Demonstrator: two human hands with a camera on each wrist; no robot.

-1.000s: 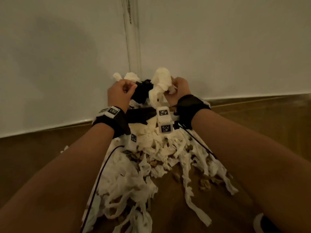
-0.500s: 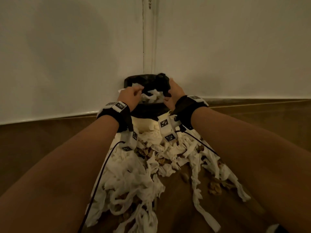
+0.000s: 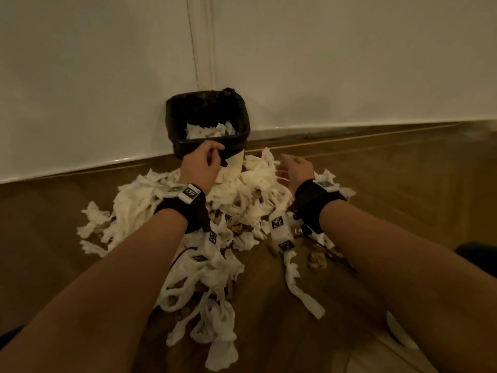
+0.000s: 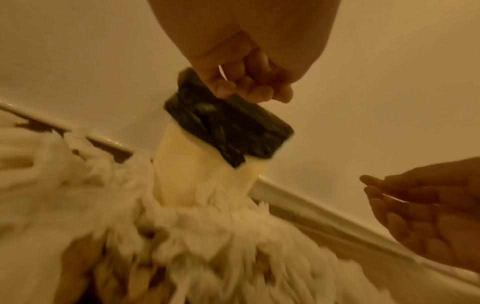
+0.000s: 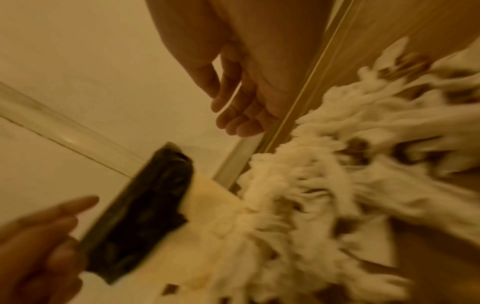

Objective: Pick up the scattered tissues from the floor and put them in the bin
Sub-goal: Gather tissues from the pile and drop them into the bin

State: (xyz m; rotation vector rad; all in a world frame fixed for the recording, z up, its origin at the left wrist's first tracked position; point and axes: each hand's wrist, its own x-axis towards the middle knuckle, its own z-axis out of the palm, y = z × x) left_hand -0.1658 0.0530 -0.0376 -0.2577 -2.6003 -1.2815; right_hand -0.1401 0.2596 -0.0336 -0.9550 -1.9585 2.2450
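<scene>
The heap of torn white tissues [image 3: 242, 195] lies on the wooden floor directly under the slack, empty right hand [image 3: 295, 168]. The left hand [image 3: 200, 164], fingers curled, touches the black-lined cream bin [image 3: 243, 122] just ahead.

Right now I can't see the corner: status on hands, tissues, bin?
Left hand pinching bin liner at near rim. Right hand open, empty, above tissues. Some tissues in bin; big pile on floor.
</scene>
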